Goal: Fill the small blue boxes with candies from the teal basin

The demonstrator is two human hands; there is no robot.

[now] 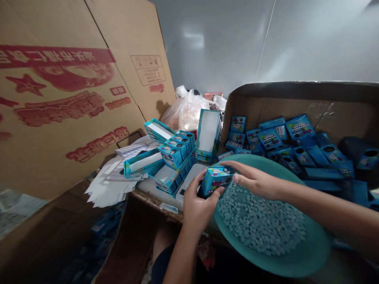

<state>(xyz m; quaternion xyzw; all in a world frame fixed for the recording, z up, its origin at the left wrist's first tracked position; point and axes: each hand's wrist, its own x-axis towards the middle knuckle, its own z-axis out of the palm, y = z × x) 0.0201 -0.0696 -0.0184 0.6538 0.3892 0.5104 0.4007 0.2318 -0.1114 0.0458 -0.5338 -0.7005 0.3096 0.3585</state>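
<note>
A tall printed carton wall [68, 98] stands well to the left of the teal basin [296, 252], and an open cardboard bin [296, 98] heaped with flat blue packets [269, 138] rises just behind the basin. Left of the basin, a display tray [170, 179] holds a row of filled boxes [174, 152] standing upright, with white paper sheets [109, 185] spread beyond it.

The basin itself is tilted toward the viewer and carries a loose bed of small pale blue candies [260, 221].

Over the basin's left rim, the small blue candy box [216, 179] is pinched in the left hand [197, 203], thumb on its front face, fingers wrapped behind. The right hand [256, 181] lies with its fingertips against the box's right end, closed on nothing else that shows.

To my eye, the handling goes best with the box kept level above the basin, so anything dropped lands back among the candies. The box is bright blue with colourful lettering, and small round pieces show at its top edge.
</note>
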